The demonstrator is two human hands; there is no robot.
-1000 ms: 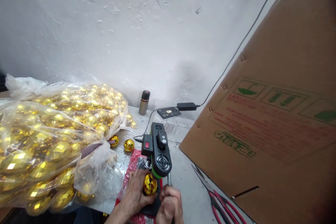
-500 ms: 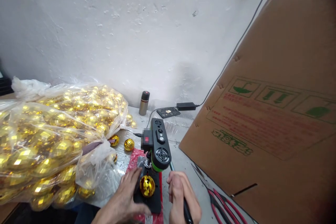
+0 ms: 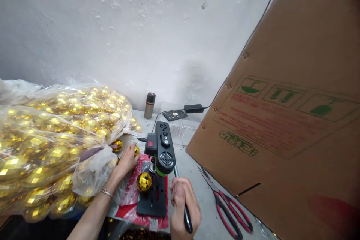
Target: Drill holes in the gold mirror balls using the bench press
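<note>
My left hand [image 3: 129,162] reaches beside the bag, its fingers curled round a small gold mirrored ball [image 3: 136,150], which they partly cover. In my right hand [image 3: 184,204] is a black-handled metal rod [image 3: 188,219], its shaft running up behind a black device [image 3: 165,150] with two round fan grilles. The device stands over a slotted black base plate [image 3: 152,207]. Another gold mirrored ball [image 3: 144,182] is at the plate's left edge. Red plastic wrap [image 3: 126,212] lies beneath the plate.
A clear plastic bag [image 3: 92,176] full of gold balls fills the left. Red-and-black-handled shears [image 3: 230,210] lie right, against a large cardboard box [image 3: 270,112]. A bottle [image 3: 149,105], a dark patterned card [image 3: 174,115] and a black power adapter [image 3: 193,108] sit by the wall.
My left hand has left the ball on the base plate and moved up and left to another ball. The ball on the plate has shifted to its left edge. My right hand keeps its grip.
</note>
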